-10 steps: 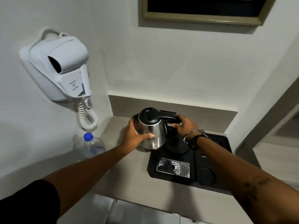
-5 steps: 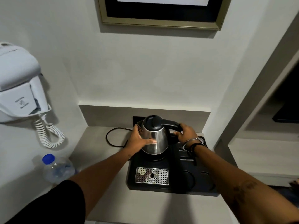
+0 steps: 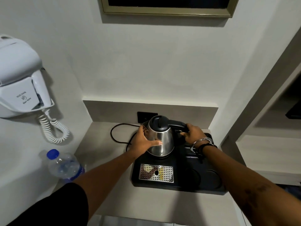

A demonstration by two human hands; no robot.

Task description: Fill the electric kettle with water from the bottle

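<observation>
A steel electric kettle (image 3: pixel 161 141) with a shut black lid stands upright at the back of a black tray (image 3: pixel 179 185). My left hand (image 3: pixel 143 141) is wrapped around the left side of its body. My right hand (image 3: pixel 191 132) grips the black handle on the right. A clear plastic water bottle (image 3: pixel 64 166) with a blue cap stands capped at the left edge of the counter, beside my left forearm.
A black cord (image 3: pixel 117 132) loops on the counter left of the tray. The tray has a perforated metal drip grid (image 3: pixel 156 173) and two round recesses (image 3: pixel 210 176). A white wall hair dryer (image 3: pixel 19 85) with a coiled cord hangs at left. Walls close in behind and at right.
The kettle moved from the counter left of the tray onto the tray's back part, both hands staying on it. The view shifted to the right.
</observation>
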